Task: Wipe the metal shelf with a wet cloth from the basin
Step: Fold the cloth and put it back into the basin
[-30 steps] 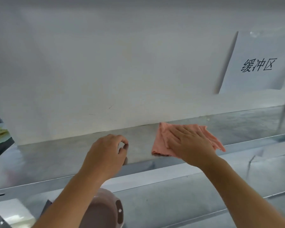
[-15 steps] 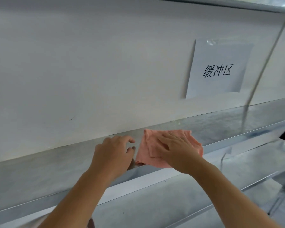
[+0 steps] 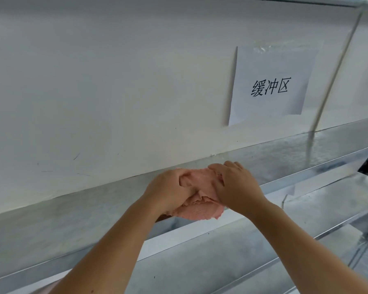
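A pink cloth [image 3: 200, 209] lies bunched on the metal shelf [image 3: 72, 217], hanging a little over its front edge. My left hand [image 3: 168, 192] grips the cloth's left side with the thumb pressed into it. My right hand [image 3: 236, 185] holds the cloth's right side, fingers curled on top. Both hands meet over the cloth, near the shelf's back edge by the white wall. The cloth's middle is partly hidden under my hands.
A white paper sign [image 3: 270, 85] with black characters is taped to the wall above the shelf. A thin upright metal post [image 3: 327, 90] rises at the right. A lower metal shelf [image 3: 242, 257] runs beneath, and an upper shelf edge [image 3: 306, 1] runs above.
My left hand moved right from the bare shelf onto the cloth and took hold of it. The flat cloth is now gathered between both hands. The view shifted left.
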The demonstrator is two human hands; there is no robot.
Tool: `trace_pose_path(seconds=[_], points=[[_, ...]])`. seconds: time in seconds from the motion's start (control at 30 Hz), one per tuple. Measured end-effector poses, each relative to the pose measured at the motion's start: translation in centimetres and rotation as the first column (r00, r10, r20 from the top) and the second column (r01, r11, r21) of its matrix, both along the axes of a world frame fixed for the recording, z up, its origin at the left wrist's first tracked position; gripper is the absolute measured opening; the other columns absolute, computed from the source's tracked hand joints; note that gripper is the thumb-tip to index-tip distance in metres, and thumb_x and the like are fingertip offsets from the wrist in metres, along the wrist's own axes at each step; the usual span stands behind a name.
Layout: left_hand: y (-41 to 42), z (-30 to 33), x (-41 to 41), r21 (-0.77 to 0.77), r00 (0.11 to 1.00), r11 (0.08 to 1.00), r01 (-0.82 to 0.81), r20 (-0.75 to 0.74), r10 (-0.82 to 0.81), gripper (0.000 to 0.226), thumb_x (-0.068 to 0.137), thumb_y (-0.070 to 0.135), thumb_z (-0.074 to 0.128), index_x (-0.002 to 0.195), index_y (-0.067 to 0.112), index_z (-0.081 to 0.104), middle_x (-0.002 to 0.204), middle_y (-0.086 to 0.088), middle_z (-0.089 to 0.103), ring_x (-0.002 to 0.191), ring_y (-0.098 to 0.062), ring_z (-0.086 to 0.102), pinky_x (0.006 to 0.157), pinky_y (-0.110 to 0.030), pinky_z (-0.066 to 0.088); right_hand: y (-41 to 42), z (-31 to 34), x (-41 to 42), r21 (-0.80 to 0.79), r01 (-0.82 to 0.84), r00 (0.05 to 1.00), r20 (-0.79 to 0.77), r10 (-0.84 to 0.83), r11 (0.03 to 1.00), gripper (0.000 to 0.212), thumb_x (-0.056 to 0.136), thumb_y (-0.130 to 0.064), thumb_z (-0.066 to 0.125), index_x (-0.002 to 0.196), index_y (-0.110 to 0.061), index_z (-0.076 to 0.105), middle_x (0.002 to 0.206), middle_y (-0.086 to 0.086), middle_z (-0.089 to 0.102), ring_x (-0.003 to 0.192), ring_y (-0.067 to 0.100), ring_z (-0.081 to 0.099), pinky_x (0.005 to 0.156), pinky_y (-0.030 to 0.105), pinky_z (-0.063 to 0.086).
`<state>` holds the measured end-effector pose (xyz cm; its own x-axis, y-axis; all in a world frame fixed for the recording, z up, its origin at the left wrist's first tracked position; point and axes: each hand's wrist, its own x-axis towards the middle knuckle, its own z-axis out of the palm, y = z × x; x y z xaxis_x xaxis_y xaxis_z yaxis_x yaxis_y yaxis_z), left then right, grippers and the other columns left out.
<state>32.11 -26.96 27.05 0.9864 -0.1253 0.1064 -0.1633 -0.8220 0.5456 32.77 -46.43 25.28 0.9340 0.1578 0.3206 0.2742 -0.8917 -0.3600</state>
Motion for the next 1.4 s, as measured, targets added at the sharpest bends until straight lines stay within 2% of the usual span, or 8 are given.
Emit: trace_pose_path(seconds=[0.4, 0.57, 0.73, 0.83, 0.9, 1.0, 1.13, 1.4], points=[[1.5, -0.8, -2.1, -0.161, 0.987, 0.979, 0.124, 0.124, -0.105, 0.077, 0.093, 0.001, 0.057, 0.159, 0.033, 0.036, 0.161, 0.015, 0.04, 0.147, -0.005, 0.038, 0.122, -0.031, 0.032, 0.7, 1.0, -0.8, 0.19, 0.025, 0.989, -0.148, 0.004, 0.982, 0.048, 0.094, -0.032, 0.063, 0.141, -0.039, 0.057, 0.116, 0.006, 0.053, 0.108, 0.031, 0.061, 0.095, 0.039, 0.049], [3.2, 0.6, -5.9, -0.282, 0.967, 0.942, 0.183, 0.222, -0.122, 0.081, 0.093, -0.006, 0.052, 0.159, 0.038, 0.036, 0.163, 0.029, 0.031, 0.146, 0.017, 0.025, 0.12, -0.013, 0.025, 1.2, 1.9, -1.7, 0.429, -0.087, 0.97, -0.17, 0.175, 0.899, 0.045, 0.085, -0.009, 0.072, 0.117, -0.042, 0.072, 0.061, -0.012, 0.049, 0.055, 0.005, 0.047, 0.058, 0.02, 0.04], [6.7, 2.8, -11.8, -0.336, 0.957, 0.929, 0.152, 0.283, -0.054, 0.078, 0.096, -0.005, 0.056, 0.154, 0.044, 0.04, 0.153, 0.032, 0.04, 0.14, 0.01, 0.035, 0.116, -0.017, 0.028, 4.7, 2.7, -6.3, 0.785, -0.124, 0.865, -0.215, 0.454, 0.607, 0.062, 0.091, 0.013, 0.059, 0.117, -0.04, 0.076, 0.111, 0.015, 0.078, 0.095, 0.033, 0.076, 0.081, 0.041, 0.066], [9.7, 2.0, -16.9, -0.332, 0.951, 0.939, 0.096, 0.309, 0.012, 0.08, 0.096, -0.005, 0.06, 0.15, 0.051, 0.041, 0.149, 0.022, 0.029, 0.142, -0.001, 0.026, 0.108, -0.001, 0.027, 7.1, 2.1, -10.0, 0.817, -0.178, 0.808, -0.197, 0.556, 0.549, 0.065, 0.095, 0.012, 0.059, 0.125, -0.043, 0.074, 0.121, -0.003, 0.079, 0.107, 0.024, 0.077, 0.092, 0.043, 0.065], [11.8, 0.3, -20.6, -0.345, 0.95, 0.938, 0.033, 0.303, 0.078, 0.084, 0.095, -0.004, 0.064, 0.148, 0.057, 0.042, 0.129, 0.052, 0.044, 0.117, 0.024, 0.041, 0.101, 0.003, 0.027, 8.6, 1.0, -13.0, 0.82, -0.214, 0.773, -0.191, 0.605, 0.532, 0.068, 0.097, 0.009, 0.059, 0.131, -0.049, 0.069, 0.122, -0.013, 0.078, 0.106, 0.017, 0.077, 0.091, 0.037, 0.064], [14.4, -2.8, -25.8, -0.379, 0.945, 0.921, -0.086, 0.261, 0.196, 0.089, 0.092, -0.002, 0.069, 0.144, 0.065, 0.042, 0.148, 0.052, 0.035, 0.137, 0.025, 0.032, 0.104, 0.004, 0.022, 11.1, -1.5, -17.4, 0.811, -0.243, 0.739, -0.201, 0.643, 0.532, 0.068, 0.097, 0.004, 0.061, 0.131, -0.054, 0.067, 0.098, 0.003, 0.078, 0.077, 0.018, 0.068, 0.075, 0.029, 0.056], [17.5, -7.4, -30.6, -0.374, 0.943, 0.9, -0.222, 0.153, 0.297, 0.091, 0.092, 0.003, 0.072, 0.143, 0.069, 0.039, 0.141, 0.046, 0.045, 0.13, 0.023, 0.037, 0.107, 0.001, 0.024, 14.6, -5.6, -20.9, 0.791, -0.227, 0.717, -0.259, 0.647, 0.568, 0.067, 0.095, 0.01, 0.06, 0.127, -0.048, 0.068, 0.064, -0.031, 0.063, 0.05, -0.001, 0.05, 0.054, 0.008, 0.041], [22.8, -13.9, -32.5, -0.37, 0.929, 0.852, -0.37, -0.129, 0.348, 0.082, 0.097, 0.021, 0.067, 0.153, 0.063, 0.024, 0.161, 0.041, 0.021, 0.149, 0.015, 0.019, 0.123, -0.032, 0.025, 21.7, -10.8, -20.8, 0.608, -0.326, 0.678, -0.383, 0.627, 0.724, 0.065, 0.093, -0.001, 0.065, 0.142, -0.044, 0.06, 0.125, -0.017, 0.064, 0.092, 0.0, 0.067, 0.082, 0.018, 0.054]])
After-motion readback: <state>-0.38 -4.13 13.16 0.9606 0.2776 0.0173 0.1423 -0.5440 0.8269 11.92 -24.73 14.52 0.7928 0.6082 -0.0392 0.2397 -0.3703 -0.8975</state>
